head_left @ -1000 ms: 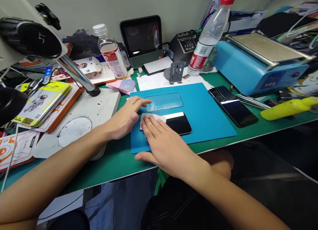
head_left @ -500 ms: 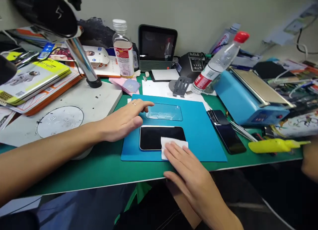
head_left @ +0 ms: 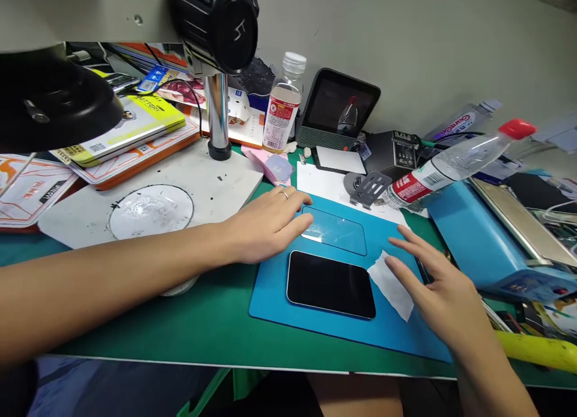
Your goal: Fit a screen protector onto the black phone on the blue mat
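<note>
A smartphone with a dark screen lies face up on the blue mat. Behind it, on the same mat, rests a clear screen protector with a dark outline. My left hand is at the protector's left edge, thumb and fingers apart; whether the fingertips touch it I cannot tell. To the right of the phone a white wipe lies loose on the mat. Over the mat's right side hovers my right hand, fingers spread and nothing in them.
At left stands a microscope base with a metal post. A clear bottle and a tablet-like screen are at the back. A red-capped bottle leans near a blue machine. A yellow squeeze bottle lies at right.
My right hand has let go of the wipe and moved up and right off the phone. The wipe now lies beside the phone. The view has turned left.
</note>
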`<state>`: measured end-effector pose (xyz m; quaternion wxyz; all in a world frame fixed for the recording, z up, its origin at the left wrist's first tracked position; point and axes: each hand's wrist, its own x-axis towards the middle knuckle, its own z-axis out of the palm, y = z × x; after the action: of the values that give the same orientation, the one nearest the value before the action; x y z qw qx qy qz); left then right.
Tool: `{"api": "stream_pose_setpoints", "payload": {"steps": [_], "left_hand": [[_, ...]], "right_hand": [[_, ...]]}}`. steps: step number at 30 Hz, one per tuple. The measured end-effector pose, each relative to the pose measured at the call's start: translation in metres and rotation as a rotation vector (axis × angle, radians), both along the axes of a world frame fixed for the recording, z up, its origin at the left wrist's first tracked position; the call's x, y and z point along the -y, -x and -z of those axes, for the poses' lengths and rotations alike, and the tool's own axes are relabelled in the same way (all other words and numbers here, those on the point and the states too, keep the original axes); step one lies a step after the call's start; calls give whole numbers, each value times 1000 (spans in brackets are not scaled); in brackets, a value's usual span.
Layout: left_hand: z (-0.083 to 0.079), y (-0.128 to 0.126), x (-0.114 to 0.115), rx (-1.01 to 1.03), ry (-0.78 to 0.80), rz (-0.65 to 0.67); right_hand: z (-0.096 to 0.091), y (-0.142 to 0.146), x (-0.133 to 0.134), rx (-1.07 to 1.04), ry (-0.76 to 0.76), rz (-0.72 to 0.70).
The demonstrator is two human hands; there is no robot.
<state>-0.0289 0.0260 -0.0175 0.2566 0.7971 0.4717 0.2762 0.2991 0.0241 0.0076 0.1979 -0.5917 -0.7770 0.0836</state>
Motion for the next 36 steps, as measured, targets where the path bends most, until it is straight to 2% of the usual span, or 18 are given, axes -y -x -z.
{"api": "stream_pose_setpoints", "payload": {"steps": [2,4,6,10,14,17,20,24,27,29,32,36], "left_hand": [[2,0,-2,-79,-21,-27],[3,0,-3,-131,-45,-38],[2,0,-3,-156,-55,-51],[0,-1,-1,-175,-30,-50],[0,-3,1,-194,-3,-70],[1,-6,0,-205,15,-91],[-3,-10,2,-207,17,-113],[-20,-18,13,-215,-65,-213],[-36,-30,19,-170,-91,-269],[-39,-39,17,-115,-138,-279],[-30,-47,6,-92,-307,-292],[-12,-50,5,-21,-257,-292]], "right_hand": [[-1,12,-19,17,63,-74],[0,21,-37,84,196,-228],[3,24,-52,139,236,-346],[11,16,-64,110,217,-427],[17,11,-58,52,141,-488],[17,9,-50,0,81,-499],[16,7,-46,-51,88,-484],[17,3,-47,-144,103,-452],[20,2,-51,-250,5,-443],[22,2,-52,-303,-72,-452],[24,2,-53,-359,-135,-452],[22,3,-51,-423,-213,-408]]}}
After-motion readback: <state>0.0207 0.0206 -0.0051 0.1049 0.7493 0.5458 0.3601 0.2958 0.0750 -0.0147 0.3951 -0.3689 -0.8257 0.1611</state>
